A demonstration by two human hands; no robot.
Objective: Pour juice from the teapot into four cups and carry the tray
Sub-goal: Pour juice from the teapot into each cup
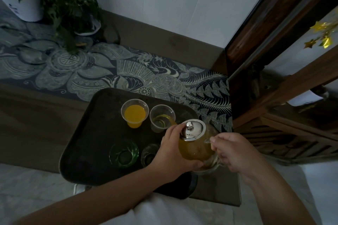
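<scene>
A glass teapot (196, 149) with a steel lid, holding orange juice, is tilted to the left over a dark tray (86, 144). My right hand (236, 153) grips its handle and my left hand (172, 153) supports its body and underside. Juice streams from the spout into a clear plastic cup (161, 118) at the back of the tray. To the left of it stands a clear cup (135, 112) filled with orange juice. A green glass cup (124, 153) stands empty at the tray's front. Beside it is a small clear glass (149, 153), partly hidden by my left hand.
The tray lies on a low table with a patterned runner (113, 71). Two potted plants (73, 11) stand at the back left by the wall. A dark wooden cabinet (285, 115) rises close on the right. A white cloth covers my lap (164, 212) below.
</scene>
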